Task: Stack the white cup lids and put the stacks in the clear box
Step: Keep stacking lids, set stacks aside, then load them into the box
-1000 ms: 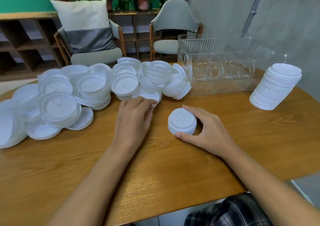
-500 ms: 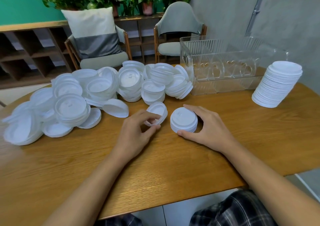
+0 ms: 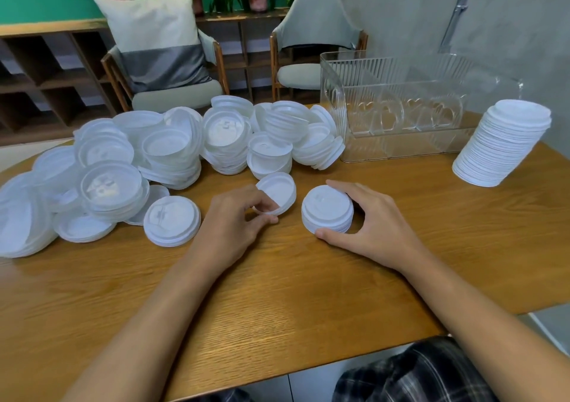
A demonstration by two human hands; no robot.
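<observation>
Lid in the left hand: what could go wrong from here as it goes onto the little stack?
The lid is tilted, pinched at its edge by the left hand. It could slip, or land crooked on the small stack that the right hand holds. The tall stack beside the box leans and might topple if the table is bumped.

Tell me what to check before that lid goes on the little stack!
1. The left hand pinches one lid: ok.
2. The lid faces the same way as the small stack: cannot tell.
3. The right hand curls around the small stack, steadying it: ok.
4. The small stack sits straight on the table: ok.
5. The clear box is open on top: ok.
</observation>
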